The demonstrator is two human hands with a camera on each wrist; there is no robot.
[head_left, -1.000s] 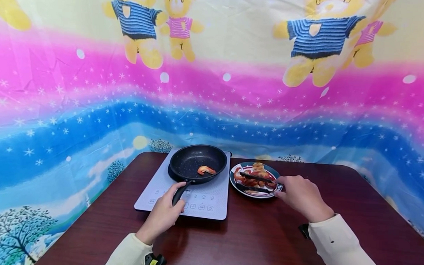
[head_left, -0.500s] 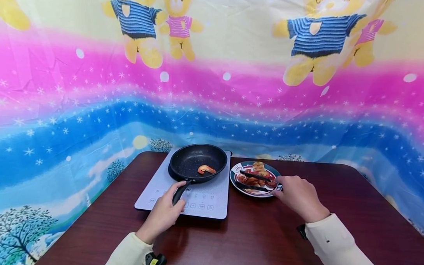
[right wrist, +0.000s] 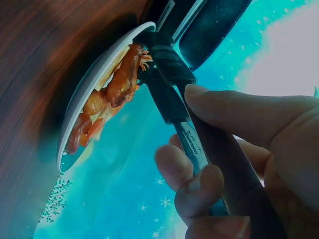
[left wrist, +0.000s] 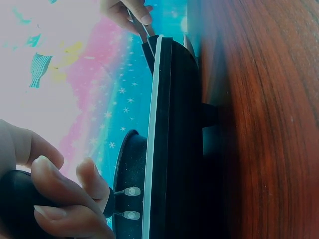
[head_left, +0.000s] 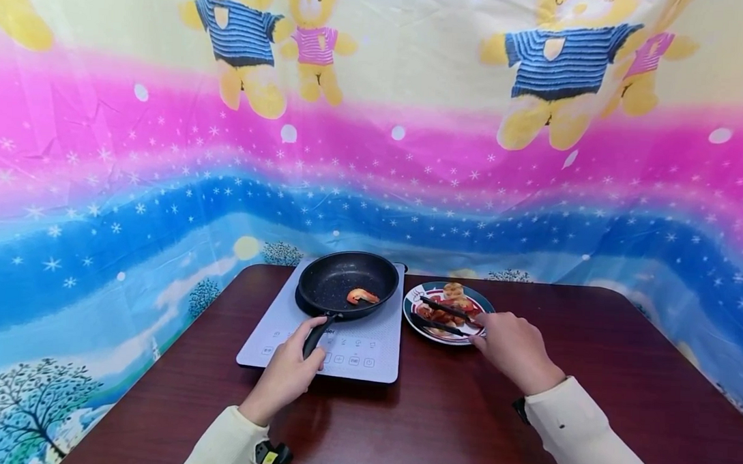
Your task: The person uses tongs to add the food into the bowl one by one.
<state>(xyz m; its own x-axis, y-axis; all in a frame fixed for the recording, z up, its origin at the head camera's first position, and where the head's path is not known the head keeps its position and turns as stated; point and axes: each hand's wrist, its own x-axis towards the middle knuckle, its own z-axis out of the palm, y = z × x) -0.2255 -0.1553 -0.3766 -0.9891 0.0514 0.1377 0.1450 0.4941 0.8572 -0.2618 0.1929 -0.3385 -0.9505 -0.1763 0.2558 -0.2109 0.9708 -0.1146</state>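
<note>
My left hand (head_left: 289,369) grips the black handle of a frying pan (head_left: 333,278), which stands on a white induction cooker (head_left: 367,355). One orange shrimp (head_left: 362,296) lies inside the pan, toward its near right. In my right hand (head_left: 517,350) are black-tipped tongs (head_left: 445,316), held between thumb and fingers. Their two arms stand apart over a plate (head_left: 410,305) of food. The right wrist view shows browned meat pieces (right wrist: 124,74) on that plate, near the tong tips, and nothing plainly pinched between them.
The dark red wooden table (head_left: 439,419) carries the cooker and, just right of it, the plate. Behind the table's back edge hangs a patterned cloth (head_left: 374,157) with bears and snowflakes. A touch panel lies along the cooker's near side, close to my left hand.
My right hand has shifted slightly left and the tongs have turned a little over the plate. My left hand, the pan and the shrimp look the same.
</note>
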